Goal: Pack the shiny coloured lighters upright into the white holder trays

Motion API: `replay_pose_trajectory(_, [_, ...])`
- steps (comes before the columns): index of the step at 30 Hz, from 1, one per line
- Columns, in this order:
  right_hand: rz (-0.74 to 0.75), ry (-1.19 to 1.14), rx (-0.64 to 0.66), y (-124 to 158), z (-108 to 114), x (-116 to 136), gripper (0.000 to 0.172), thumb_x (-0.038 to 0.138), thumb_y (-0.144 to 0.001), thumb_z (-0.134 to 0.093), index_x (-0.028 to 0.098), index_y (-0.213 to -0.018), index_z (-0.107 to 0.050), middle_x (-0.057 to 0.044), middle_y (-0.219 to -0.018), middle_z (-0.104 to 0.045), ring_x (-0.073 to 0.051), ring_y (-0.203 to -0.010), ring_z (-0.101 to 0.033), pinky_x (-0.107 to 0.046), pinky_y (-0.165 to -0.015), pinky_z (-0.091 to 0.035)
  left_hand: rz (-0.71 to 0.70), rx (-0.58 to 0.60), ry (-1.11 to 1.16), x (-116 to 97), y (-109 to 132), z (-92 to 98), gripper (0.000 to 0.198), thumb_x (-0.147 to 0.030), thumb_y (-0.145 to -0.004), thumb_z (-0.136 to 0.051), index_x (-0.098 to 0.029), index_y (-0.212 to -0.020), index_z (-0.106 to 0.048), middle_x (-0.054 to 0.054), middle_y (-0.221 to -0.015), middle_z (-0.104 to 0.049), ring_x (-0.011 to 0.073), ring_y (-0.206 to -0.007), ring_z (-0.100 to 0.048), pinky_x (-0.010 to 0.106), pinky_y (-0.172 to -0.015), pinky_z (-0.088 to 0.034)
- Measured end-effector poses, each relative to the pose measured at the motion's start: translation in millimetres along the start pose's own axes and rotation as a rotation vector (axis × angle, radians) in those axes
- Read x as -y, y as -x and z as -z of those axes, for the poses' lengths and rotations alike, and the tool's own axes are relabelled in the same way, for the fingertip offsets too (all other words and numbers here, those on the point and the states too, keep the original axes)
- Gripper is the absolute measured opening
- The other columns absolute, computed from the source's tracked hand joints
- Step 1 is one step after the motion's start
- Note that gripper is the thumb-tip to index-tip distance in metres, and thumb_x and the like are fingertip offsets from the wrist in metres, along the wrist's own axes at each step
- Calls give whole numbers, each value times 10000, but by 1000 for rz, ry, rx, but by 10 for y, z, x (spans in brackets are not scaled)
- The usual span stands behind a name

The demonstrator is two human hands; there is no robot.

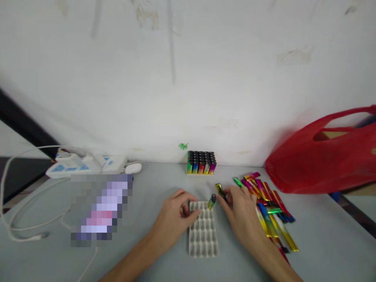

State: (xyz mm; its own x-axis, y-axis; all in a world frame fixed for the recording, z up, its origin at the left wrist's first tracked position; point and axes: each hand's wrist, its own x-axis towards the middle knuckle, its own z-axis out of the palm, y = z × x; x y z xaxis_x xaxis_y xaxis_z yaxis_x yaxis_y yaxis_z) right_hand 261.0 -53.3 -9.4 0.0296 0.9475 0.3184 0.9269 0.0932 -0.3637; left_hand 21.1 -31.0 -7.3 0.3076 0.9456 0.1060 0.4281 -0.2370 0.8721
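My left hand (179, 209) grips the top left corner of a pale tray (202, 237) with rows of small pockets, its thumb over the rim. One green and gold lighter (211, 201) with a black top stands, slightly tilted, in the tray's far right corner. My right hand (241, 205) is just right of the tray, fingers closed on a shiny gold lighter (219, 189); its other end is hidden by the fingers. Beside that hand lies a loose pile of metallic coloured lighters (272, 219).
By the wall stands a block of upright lighters (201, 163) in several colours. A red bag (320, 160) sits at the right. On the left are a power strip (88, 166), white cables (29, 229), a white charger-like piece (133, 168) and a blurred-out screen (102, 207).
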Motion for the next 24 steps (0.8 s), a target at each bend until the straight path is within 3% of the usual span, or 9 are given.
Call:
replay_pose_trajectory(5, [-154,-357,-64,-55,103,54,273,486,-1045,-639,253,-909,-602,-54,-869,-724,-290,-816,-642,-405,-807,-426,4,4,2,12,-3,-4,145,-282,-899,-791,-227,-1030,-822,-1,-871,-626,152,-673,-602,233,-560,-439])
replay_pose_trajectory(10, [-333,-799,-25,-104,134,35,395,598,-956,-763,252,-905,-580,-57,-820,-773,-300,-845,-740,-381,-799,-486,15,1,4,-17,0,3,136,-286,-888,-791,-223,-1003,-824,6,-866,-628,161,-693,-608,230,-562,-443])
replay_pose_trajectory(14, [-438,-1118,71,-131,138,39,517,606,-852,-889,217,-1089,-645,-69,-844,-811,-301,-871,-774,-382,-834,-513,13,13,-3,-42,1,19,134,-291,-893,-780,-222,-1000,-821,12,-875,-635,166,-697,-608,231,-559,-437])
replay_pose_trajectory(16, [-422,-1167,101,-144,148,56,571,572,-848,-902,187,-1215,-692,-89,-906,-826,-288,-890,-767,-374,-833,-517,14,19,-8,-43,-1,22,140,-286,-894,-779,-223,-1013,-820,12,-885,-641,162,-685,-603,233,-554,-427])
replay_pose_trajectory(19, [-399,-1172,126,-147,152,78,549,548,-864,-875,162,-1236,-755,-119,-1020,-820,-272,-887,-739,-351,-754,-511,19,18,-16,-34,-4,21,143,-284,-895,-785,-223,-1021,-818,6,-885,-638,151,-655,-587,238,-553,-422])
replay_pose_trajectory(24, [-462,-1100,90,-108,143,115,449,506,-874,-835,179,-1173,-767,-7,-805,-661,-187,-684,-546,-301,-596,-420,8,20,-15,-27,-3,18,124,-272,-907,-780,-232,-1018,-818,-2,-867,-621,156,-675,-593,237,-568,-431])
